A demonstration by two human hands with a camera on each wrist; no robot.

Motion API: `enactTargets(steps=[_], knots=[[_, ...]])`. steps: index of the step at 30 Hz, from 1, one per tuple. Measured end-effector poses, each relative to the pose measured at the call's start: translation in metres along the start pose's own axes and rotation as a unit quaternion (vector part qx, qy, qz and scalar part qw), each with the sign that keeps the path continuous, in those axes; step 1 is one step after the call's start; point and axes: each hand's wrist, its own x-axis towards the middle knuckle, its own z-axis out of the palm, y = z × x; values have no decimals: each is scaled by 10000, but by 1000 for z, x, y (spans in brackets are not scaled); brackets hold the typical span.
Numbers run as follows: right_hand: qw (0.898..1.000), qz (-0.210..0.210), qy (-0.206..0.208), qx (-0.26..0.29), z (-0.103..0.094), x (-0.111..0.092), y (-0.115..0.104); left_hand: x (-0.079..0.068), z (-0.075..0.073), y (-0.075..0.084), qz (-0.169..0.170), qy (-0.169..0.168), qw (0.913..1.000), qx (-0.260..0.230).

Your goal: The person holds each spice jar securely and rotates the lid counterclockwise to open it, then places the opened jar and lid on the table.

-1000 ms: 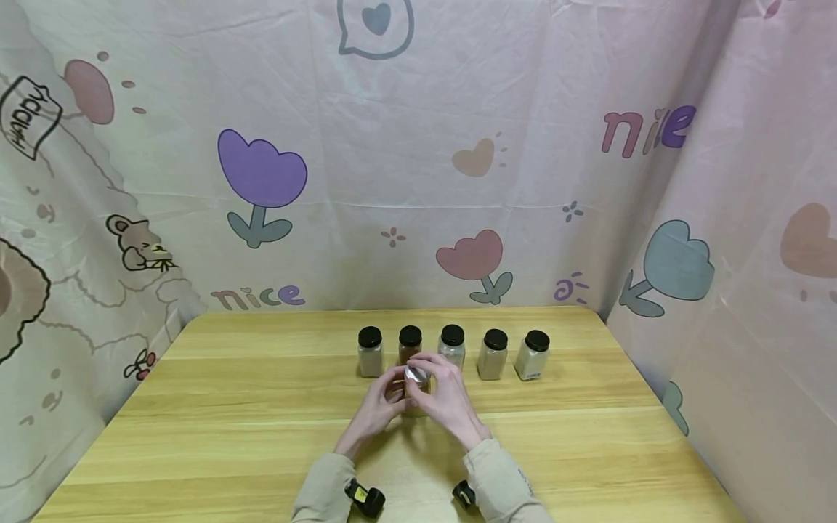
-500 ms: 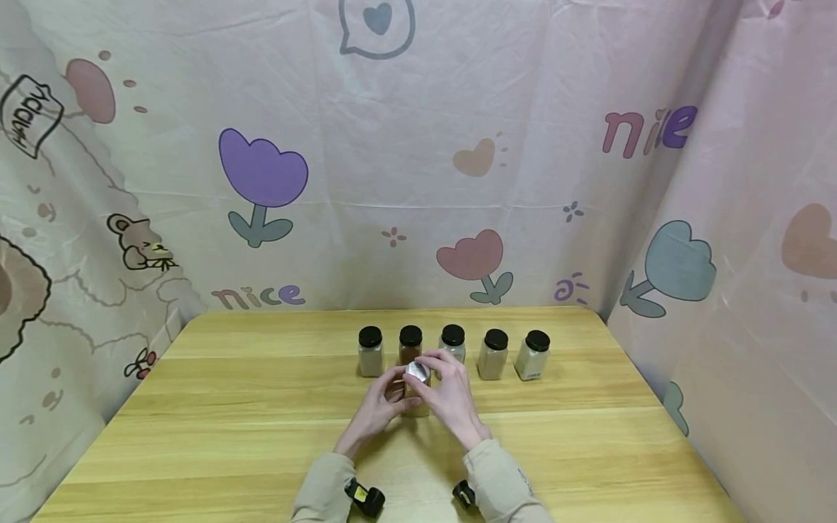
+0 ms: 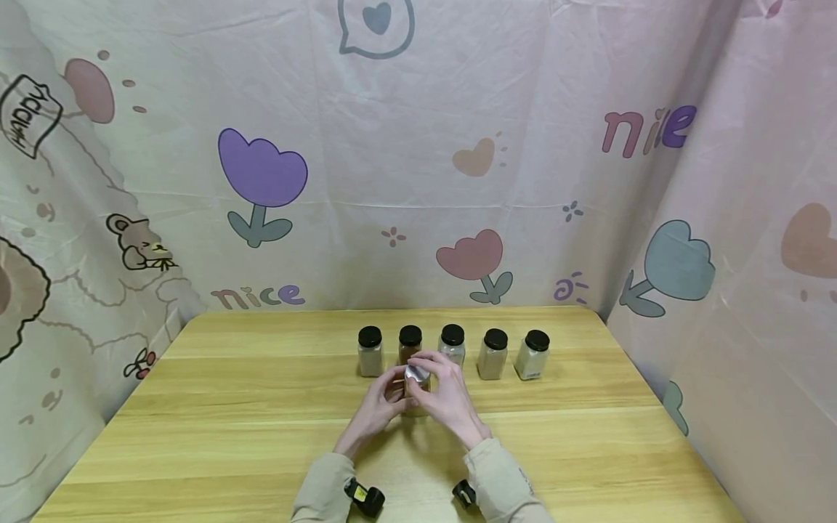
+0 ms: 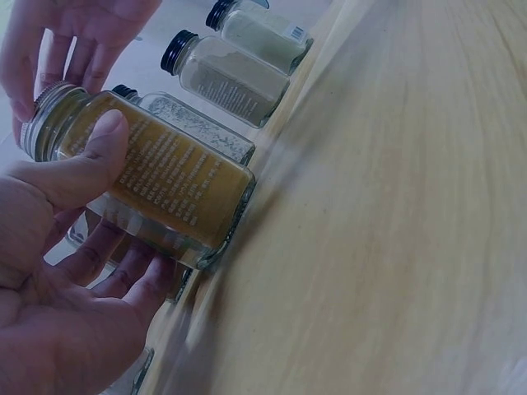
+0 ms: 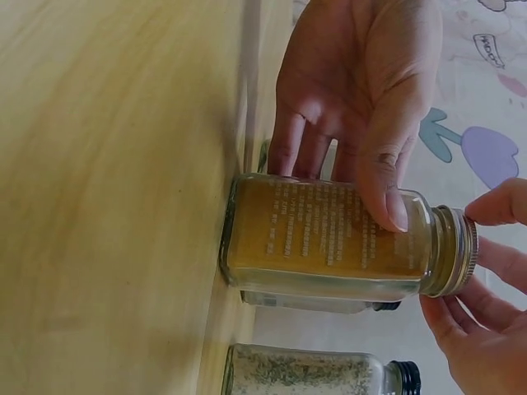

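Note:
A square glass jar [image 4: 165, 177] of yellow-brown powder stands on the wooden table, white print on its side. My left hand [image 3: 379, 408] holds its body, thumb across the front and fingers behind, as the left wrist view shows. At the top, the thumb and fingers of my right hand [image 3: 447, 396] grip the silver screw lid [image 5: 458, 251], which sits on the jar's neck. The jar stays upright, with both hands partly covering it in the head view.
Behind the held jar runs a row of several black-lidded glass jars: a grey one [image 3: 370, 357] at the left, a reddish-brown one [image 3: 410, 351] beside it, and a pale one [image 3: 532, 362] at the right end. A printed curtain [image 3: 366, 240] hangs behind the table [image 3: 229, 407].
My right fingers have shifted round the silver lid, baring more of its top half a second ago and now covering more of it. The left hand and the jar have stayed in place.

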Motion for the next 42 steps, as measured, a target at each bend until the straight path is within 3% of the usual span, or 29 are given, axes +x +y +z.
enactTargets(steps=[9,23,33,42], knots=[[9982,355,287,-384,0,-1,-2,0,0,-1,-24,42,9999,112],[9996,169,-222,59,-1,0,-1,0,-1,-1,28,-16,10000,-26],[9988,247,248,-346,1,-2,0,-1,-1,0,-56,33,9999,132],[9997,75,-128,-213,-1,0,0,-1,-1,-1,47,-20,10000,-19]])
